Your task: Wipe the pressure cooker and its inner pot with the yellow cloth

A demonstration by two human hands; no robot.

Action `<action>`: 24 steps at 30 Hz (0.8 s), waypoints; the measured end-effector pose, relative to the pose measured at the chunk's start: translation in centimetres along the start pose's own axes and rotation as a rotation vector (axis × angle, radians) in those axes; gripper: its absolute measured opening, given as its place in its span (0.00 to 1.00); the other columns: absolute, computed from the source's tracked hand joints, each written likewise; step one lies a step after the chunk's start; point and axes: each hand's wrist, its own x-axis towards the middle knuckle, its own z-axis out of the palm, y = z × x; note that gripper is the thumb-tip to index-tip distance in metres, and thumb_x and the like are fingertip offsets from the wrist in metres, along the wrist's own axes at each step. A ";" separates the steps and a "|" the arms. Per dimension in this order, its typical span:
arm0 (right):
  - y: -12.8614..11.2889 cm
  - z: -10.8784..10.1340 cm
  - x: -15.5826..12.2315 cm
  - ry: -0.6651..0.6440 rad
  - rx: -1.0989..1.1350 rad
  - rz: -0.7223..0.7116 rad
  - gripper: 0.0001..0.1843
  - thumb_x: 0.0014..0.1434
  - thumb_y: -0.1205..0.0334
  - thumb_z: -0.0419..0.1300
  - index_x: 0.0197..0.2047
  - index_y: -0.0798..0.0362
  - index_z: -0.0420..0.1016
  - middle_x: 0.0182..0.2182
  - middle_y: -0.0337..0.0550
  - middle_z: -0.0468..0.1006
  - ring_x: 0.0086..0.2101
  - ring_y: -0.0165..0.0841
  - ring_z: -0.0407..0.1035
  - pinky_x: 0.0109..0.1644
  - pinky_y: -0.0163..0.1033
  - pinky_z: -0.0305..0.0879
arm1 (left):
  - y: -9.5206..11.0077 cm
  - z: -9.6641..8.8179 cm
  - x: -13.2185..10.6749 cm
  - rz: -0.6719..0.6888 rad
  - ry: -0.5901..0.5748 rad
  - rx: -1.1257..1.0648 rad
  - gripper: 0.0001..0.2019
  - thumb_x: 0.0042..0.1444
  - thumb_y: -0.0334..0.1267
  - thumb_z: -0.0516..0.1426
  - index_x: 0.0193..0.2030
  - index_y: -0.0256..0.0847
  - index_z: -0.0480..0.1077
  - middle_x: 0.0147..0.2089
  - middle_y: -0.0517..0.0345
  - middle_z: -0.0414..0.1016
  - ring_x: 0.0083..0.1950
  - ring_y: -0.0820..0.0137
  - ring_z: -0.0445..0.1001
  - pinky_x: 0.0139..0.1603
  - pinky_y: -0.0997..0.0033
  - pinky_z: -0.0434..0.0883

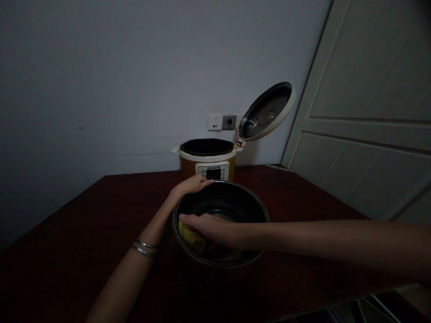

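Observation:
A dark, round inner pot (251, 195) tilts toward me over the dark red table, its opening facing up. At its far left rim is my left hand (194, 184), closed on the edge with the fingertips over the rim. Inside the pot, near the left wall, my right hand (215, 229) grips a yellow cloth (191, 237) and presses it to the inner side. Some of the right fingers are hidden behind the hand. Just behind the pot stands an orange and white electric cooker (232, 165), its lid (269, 112) swung up to the right.
The cooker stands on the red table (84, 215) by a pale wall with a socket (214, 122) and a grey switch plate (229, 122). A white panelled door (367, 103) is at the right. Dark, shiny shapes lie past the table's near right edge.

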 end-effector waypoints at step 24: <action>6.1 -9.8 0.2 0.089 -1.475 -0.245 0.17 0.60 0.54 0.54 0.37 0.57 0.80 0.52 0.55 0.73 0.57 0.48 0.59 0.62 0.54 0.46 | -0.8 0.2 0.3 0.055 0.023 0.065 0.23 0.58 0.52 0.46 0.20 0.37 0.65 0.19 0.61 0.58 0.22 0.74 0.54 0.24 0.70 0.52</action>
